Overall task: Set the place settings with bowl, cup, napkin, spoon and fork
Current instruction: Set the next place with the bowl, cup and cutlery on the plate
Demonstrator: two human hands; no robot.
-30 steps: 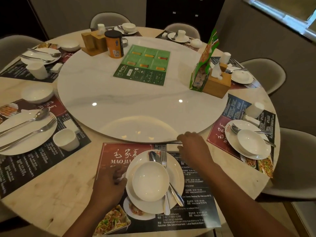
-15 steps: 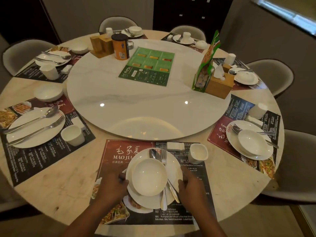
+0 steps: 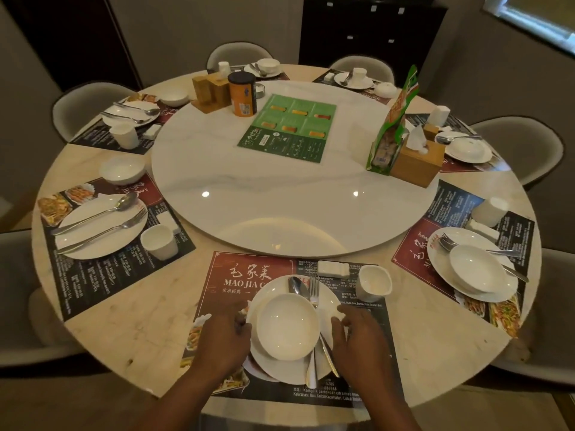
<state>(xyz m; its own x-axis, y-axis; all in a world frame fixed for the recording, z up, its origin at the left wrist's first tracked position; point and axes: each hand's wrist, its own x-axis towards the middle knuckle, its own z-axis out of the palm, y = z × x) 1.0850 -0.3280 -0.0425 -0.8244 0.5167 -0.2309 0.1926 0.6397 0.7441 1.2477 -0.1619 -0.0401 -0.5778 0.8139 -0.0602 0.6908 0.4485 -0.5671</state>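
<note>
The nearest place setting lies on a red and black placemat (image 3: 245,270). A white bowl (image 3: 286,326) sits on a white plate (image 3: 280,371). A spoon (image 3: 295,286) and a fork (image 3: 313,289) lie on the plate, partly under the bowl. A white cup (image 3: 373,283) stands upright to the plate's upper right, with a folded white napkin (image 3: 333,269) just left of it. My left hand (image 3: 224,340) grips the plate's left rim. My right hand (image 3: 357,334) holds the right rim, beside the cutlery handles.
A white turntable (image 3: 295,197) fills the table's middle, carrying a green menu (image 3: 289,129), an orange canister (image 3: 242,94) and a wooden tissue box (image 3: 417,163). Other settings lie to the left (image 3: 99,225) and right (image 3: 473,262). Grey chairs ring the table.
My right hand left the cup standing beyond the plate and came back to the plate's right rim. My left hand stayed at the left rim.
</note>
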